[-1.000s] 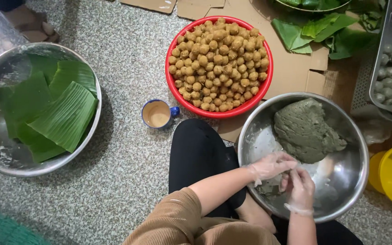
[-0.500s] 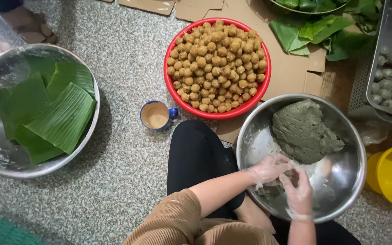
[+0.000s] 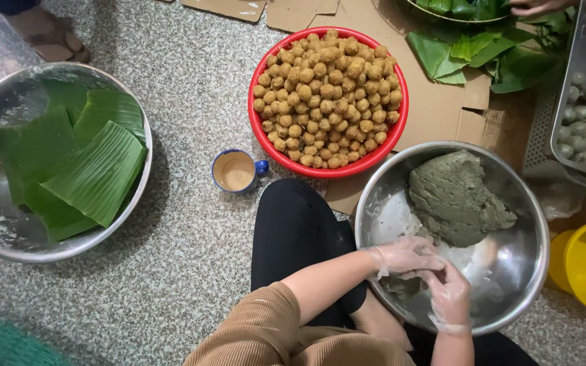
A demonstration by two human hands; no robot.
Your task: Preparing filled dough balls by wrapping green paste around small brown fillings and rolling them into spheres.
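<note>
Both hands in the steel bowl (image 3: pixel 530 203), lower right.
My left hand (image 3: pixel 407 256) and right hand (image 3: pixel 450 295) stay pinched together on a small dough piece (image 3: pixel 423 274), barely shifted beside the grey-green dough mound (image 3: pixel 456 196).

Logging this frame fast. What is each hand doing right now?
Left hand: gloved, fingers curled around a small piece of dough, over the steel bowl.
Right hand: gloved, pinching the same piece.
</note>
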